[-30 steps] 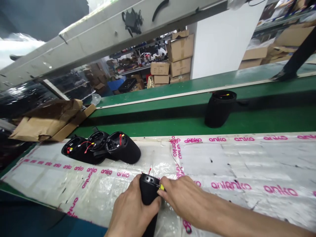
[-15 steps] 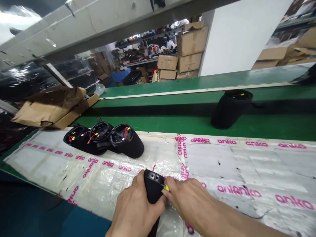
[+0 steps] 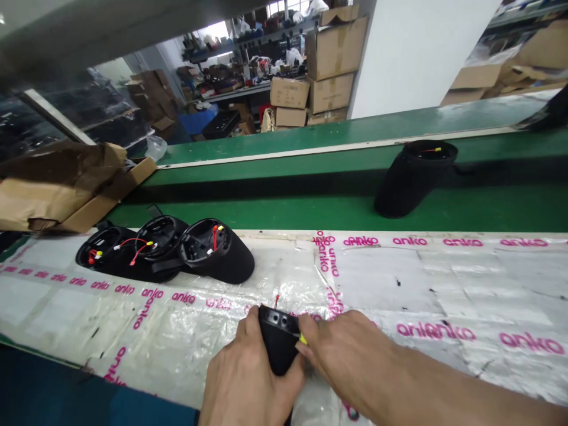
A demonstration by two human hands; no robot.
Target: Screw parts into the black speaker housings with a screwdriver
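My left hand [image 3: 255,373] is wrapped round a black fabric-covered speaker shell [image 3: 279,343], tilted with its end facing away from me. Two small round holes show in its black end rim, and a red wire sticks up behind it. Against the shell's right edge, my right hand [image 3: 350,352] is closed in a pinch on a small yellow piece [image 3: 303,339]. Most of that piece is hidden by the fingers, so its kind is unclear. The shell's lower part is covered by my left hand.
Three open black shells [image 3: 217,251] with red wires lie close together at left. Another shell [image 3: 406,183] stands on the green bench [image 3: 284,207] at right. Plastic sheeting printed "anko" [image 3: 373,284] covers the near surface. A torn cardboard box [image 3: 89,207] sits far left.
The view has shifted, so the shells at left appear farther left and the background higher. Both hands keep their hold; the yellow piece is more covered by the right fingers.
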